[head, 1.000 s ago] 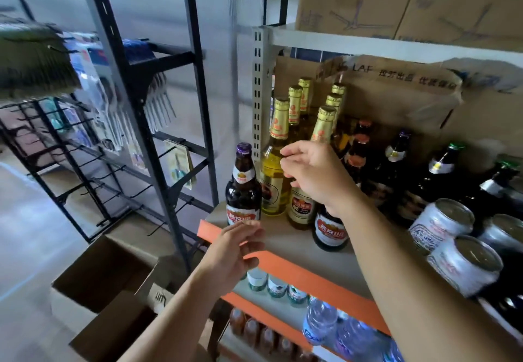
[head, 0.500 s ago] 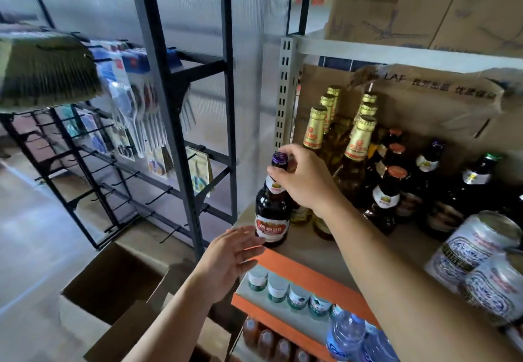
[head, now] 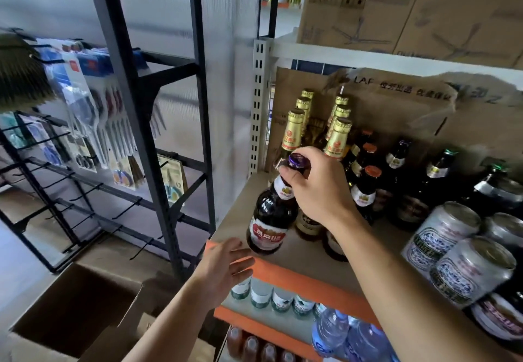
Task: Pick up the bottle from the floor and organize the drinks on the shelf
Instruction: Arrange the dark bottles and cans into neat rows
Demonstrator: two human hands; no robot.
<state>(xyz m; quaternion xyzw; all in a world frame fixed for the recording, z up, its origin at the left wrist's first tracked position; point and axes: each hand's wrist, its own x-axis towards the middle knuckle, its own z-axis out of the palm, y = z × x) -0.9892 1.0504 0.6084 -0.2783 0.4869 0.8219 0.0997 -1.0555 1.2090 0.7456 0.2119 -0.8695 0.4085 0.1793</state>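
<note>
While the right hand (head: 317,192) had the bottle (head: 268,220) by the neck, its fingers (head: 290,176) were curled tight just under the purple cap. The bottle sat at the front-left corner of the shelf (head: 305,259), tilted, top leaning toward the back rows. Couldn't tell whether its base was on the board or just off it.

The neck grip made sense: the rows behind were packed close, with no room for a hand round the body. The left hand (head: 223,268) was flat, spread and holding nothing, just below the bottle at the orange edge (head: 297,279). I read that as a guard against a slip off the lip.

My call: mid-placement. The bottle needed to go upright and line up with the dark bottles (head: 365,192) to the right.

Materials:
- Bottle: glossy dark brown glass, red-and-white paper label, crimped metal cap.
- Gold-foil bottles (head: 294,129): right behind it, tall, slim-necked, paler glass.
- Cans (head: 441,237): further right, printed metal cylinders, dull silver tops.
- Cardboard (head: 382,107): at the back, matte, flap torn.
- Shelf board: smooth beige, probably slick under glass, so the base could skid if pushed at an angle.
</note>
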